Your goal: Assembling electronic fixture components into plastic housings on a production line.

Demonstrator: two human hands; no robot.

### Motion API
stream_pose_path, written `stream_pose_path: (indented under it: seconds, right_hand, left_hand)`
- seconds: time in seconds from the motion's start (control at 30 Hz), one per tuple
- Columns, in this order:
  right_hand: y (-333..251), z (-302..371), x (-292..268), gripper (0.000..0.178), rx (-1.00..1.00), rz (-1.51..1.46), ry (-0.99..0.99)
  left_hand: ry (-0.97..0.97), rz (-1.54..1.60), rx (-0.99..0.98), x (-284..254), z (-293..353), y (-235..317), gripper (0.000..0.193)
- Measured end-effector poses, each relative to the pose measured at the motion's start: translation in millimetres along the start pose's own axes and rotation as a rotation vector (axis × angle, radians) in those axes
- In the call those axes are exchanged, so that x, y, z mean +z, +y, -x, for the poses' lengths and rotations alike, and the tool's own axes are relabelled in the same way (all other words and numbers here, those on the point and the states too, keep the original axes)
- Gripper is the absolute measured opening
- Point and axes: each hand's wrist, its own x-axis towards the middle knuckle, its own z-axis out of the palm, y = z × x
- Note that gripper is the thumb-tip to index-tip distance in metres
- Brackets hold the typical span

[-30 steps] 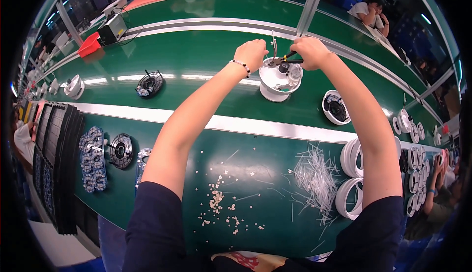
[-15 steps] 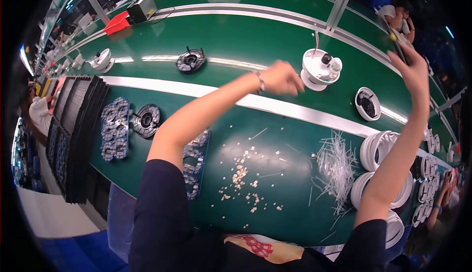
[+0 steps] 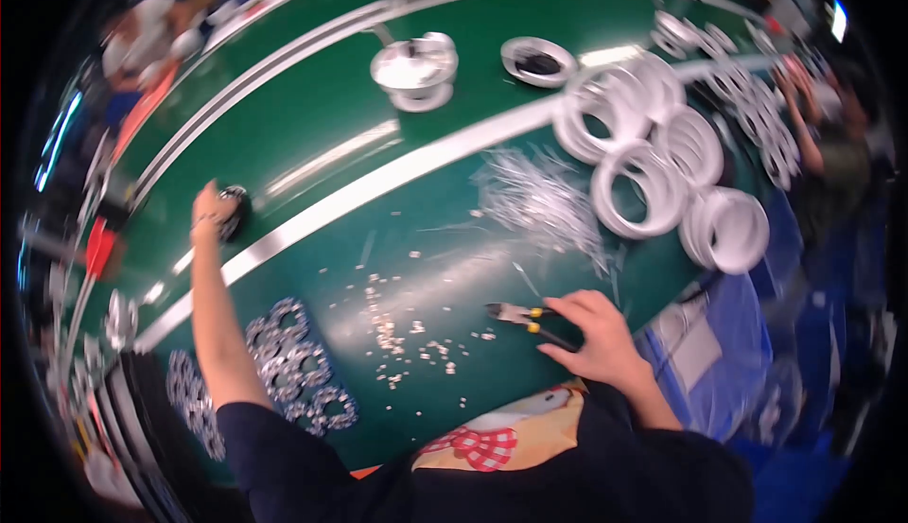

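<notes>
The head view shows the right hand resting on the green table, its fingers curled over small pliers with yellow and black handles. The pliers' tip pokes out to the left of that hand. Far off to the left, the left hand closes on a round black part. White rings sit beyond the right hand.

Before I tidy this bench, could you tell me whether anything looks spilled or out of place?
Small white bits lie scattered loose over the green table between the hands, beside an untidy heap of thin clear strips. Nothing looks broken.
</notes>
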Motion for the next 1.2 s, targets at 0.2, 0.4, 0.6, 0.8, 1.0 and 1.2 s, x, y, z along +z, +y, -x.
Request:
stream_pose_path:
  seconds: [0.2, 0.4, 0.6, 0.8, 1.0, 1.2]
  right_hand:
    - [-0.6, 21.1, 34.5, 0.054, 0.105, 0.198, 0.023]
    - [10.3, 12.5, 44.6, 0.059, 0.053, 0.345, 0.054]
    - [35.1, -9.5, 41.7, 0.057, -0.022, 0.336, 0.099]
    - [43.1, -24.2, 28.2, 0.05, -0.101, 0.256, 0.167]
    - [30.4, -16.2, 51.3, 0.047, -0.209, 0.205, 0.104]
    - [32.2, -4.5, 21.0, 0.051, -0.231, 0.121, 0.145]
  left_hand:
    - [-0.321, -0.084, -0.064, -5.7, -18.7, 28.3, 0.072]
    - [-0.098, 0.035, -0.044, 3.5, -6.7, 14.3, 0.058]
    - [0.217, 0.302, 0.229, -32.4, 69.8, 67.0, 0.026]
    - [0.091, 1.093, 0.207, -86.2, 194.9, 82.2, 0.022]
    - [-0.116, 1.681, -0.219, -82.0, 332.7, 99.0, 0.032]
    - [-0.172, 2.155, -0.31, -75.1, 378.5, 141.8, 0.034]
